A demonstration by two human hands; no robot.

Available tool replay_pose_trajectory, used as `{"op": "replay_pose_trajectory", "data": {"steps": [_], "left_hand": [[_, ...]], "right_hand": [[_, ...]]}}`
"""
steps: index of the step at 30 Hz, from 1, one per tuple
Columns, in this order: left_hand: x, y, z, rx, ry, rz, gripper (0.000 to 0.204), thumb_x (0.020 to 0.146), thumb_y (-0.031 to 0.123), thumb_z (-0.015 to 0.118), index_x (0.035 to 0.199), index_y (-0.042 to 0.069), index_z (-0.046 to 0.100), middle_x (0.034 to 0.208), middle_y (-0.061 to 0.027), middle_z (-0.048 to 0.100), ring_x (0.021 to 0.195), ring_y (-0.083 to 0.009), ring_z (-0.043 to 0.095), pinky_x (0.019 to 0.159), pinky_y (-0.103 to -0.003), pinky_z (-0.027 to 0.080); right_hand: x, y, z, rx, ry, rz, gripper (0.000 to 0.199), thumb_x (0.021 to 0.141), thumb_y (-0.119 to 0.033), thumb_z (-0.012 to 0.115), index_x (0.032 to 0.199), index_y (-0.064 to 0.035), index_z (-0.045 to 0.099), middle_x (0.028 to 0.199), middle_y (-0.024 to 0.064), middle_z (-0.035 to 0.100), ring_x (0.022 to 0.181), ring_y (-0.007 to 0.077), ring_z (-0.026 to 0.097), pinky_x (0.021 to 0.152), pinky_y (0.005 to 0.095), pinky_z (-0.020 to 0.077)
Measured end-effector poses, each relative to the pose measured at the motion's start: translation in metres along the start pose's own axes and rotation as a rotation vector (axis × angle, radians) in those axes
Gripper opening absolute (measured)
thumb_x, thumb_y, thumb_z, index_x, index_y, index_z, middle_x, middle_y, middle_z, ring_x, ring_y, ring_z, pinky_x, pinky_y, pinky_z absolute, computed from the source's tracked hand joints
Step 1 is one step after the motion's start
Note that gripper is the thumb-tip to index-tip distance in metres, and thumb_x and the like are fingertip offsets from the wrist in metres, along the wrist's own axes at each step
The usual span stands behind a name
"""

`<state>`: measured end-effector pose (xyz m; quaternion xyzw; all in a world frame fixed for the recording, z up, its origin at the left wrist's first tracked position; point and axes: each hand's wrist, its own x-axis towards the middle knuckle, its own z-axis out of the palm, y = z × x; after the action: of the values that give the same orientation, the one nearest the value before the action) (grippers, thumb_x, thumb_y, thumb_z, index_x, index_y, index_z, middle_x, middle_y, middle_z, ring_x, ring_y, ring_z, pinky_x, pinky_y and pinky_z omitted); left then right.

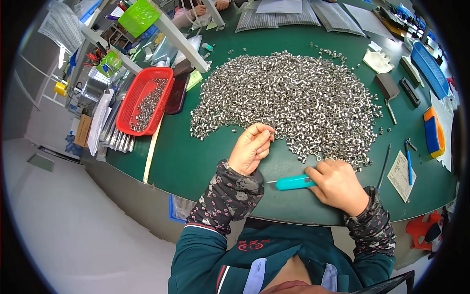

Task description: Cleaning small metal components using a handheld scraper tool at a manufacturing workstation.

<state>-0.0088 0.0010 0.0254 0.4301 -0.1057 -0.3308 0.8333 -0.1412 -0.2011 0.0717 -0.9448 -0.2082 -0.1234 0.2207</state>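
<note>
A broad heap of small shiny metal rings point(289, 93) lies across the middle of the green table. At its near edge, my left hand point(250, 149) is closed in a pinch, with a small metal ring point(272, 134) at the fingertips; the heap behind makes its outline hard to separate. My right hand point(338, 185) grips a teal-handled knife point(295, 183), low over the table to the right. Its thin blade points left toward my left wrist, apart from the ring. The right fingertips are close to the heap's lower edge.
A red basket point(122, 115) of metal pieces stands at the left beside a dark phone point(177, 94). On the right are a tape roll point(432, 133), a blue pen point(409, 161), a paper slip point(400, 177) and a blue tray point(431, 71). Another person's hands point(200, 10) show at the far edge.
</note>
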Motion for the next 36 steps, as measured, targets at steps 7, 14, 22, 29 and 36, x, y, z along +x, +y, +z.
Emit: {"op": "replay_pose_trajectory", "data": {"steps": [7,14,22,29,36], "left_hand": [[0.001,0.001,0.003,-0.058,-0.052,0.000,0.012,0.088,0.008,0.047,0.098,0.003,0.053,0.084,-0.0023,0.051,0.049,-0.0016,0.032,0.039,-0.014,0.025],[-0.002,-0.001,0.000,-0.073,-0.047,-0.050,0.013,0.091,0.014,0.043,0.098,0.005,0.050,0.078,-0.0011,0.047,0.048,-0.0014,0.031,0.039,-0.014,0.025],[-0.003,0.000,0.005,-0.058,-0.046,-0.024,0.011,0.090,0.013,0.044,0.097,0.005,0.049,0.076,-0.0012,0.047,0.047,-0.0013,0.031,0.038,-0.014,0.024],[-0.002,0.000,0.009,0.056,0.019,0.011,0.013,0.089,0.010,0.047,0.100,0.005,0.051,0.078,-0.0034,0.052,0.047,-0.0010,0.032,0.038,-0.013,0.025],[-0.002,-0.003,0.010,0.127,0.052,0.040,0.011,0.089,0.010,0.048,0.097,0.004,0.051,0.077,-0.0033,0.053,0.045,-0.0010,0.033,0.038,-0.014,0.025]], "right_hand": [[0.001,0.004,0.002,0.034,0.166,0.189,0.024,0.064,-0.013,0.066,0.086,-0.0066,0.059,0.062,0.0086,0.051,0.058,0.0265,0.053,0.051,0.0370,0.0411],[0.002,0.006,0.004,0.064,0.196,0.329,0.022,0.067,-0.015,0.066,0.085,-0.0048,0.059,0.068,0.0092,0.056,0.061,0.0274,0.056,0.053,0.0373,0.0435],[0.004,0.005,0.002,0.181,0.171,0.359,0.028,0.069,-0.014,0.064,0.093,-0.0034,0.054,0.074,0.0133,0.057,0.066,0.0312,0.056,0.059,0.0392,0.0443],[0.001,0.008,0.007,0.215,0.170,0.340,0.027,0.073,-0.015,0.061,0.096,-0.0024,0.052,0.080,0.0141,0.058,0.074,0.0319,0.056,0.063,0.0393,0.0444],[0.001,0.009,0.008,0.244,0.141,0.357,0.025,0.076,-0.018,0.059,0.095,-0.0024,0.054,0.081,0.0141,0.058,0.074,0.0325,0.057,0.064,0.0404,0.0444]]}}
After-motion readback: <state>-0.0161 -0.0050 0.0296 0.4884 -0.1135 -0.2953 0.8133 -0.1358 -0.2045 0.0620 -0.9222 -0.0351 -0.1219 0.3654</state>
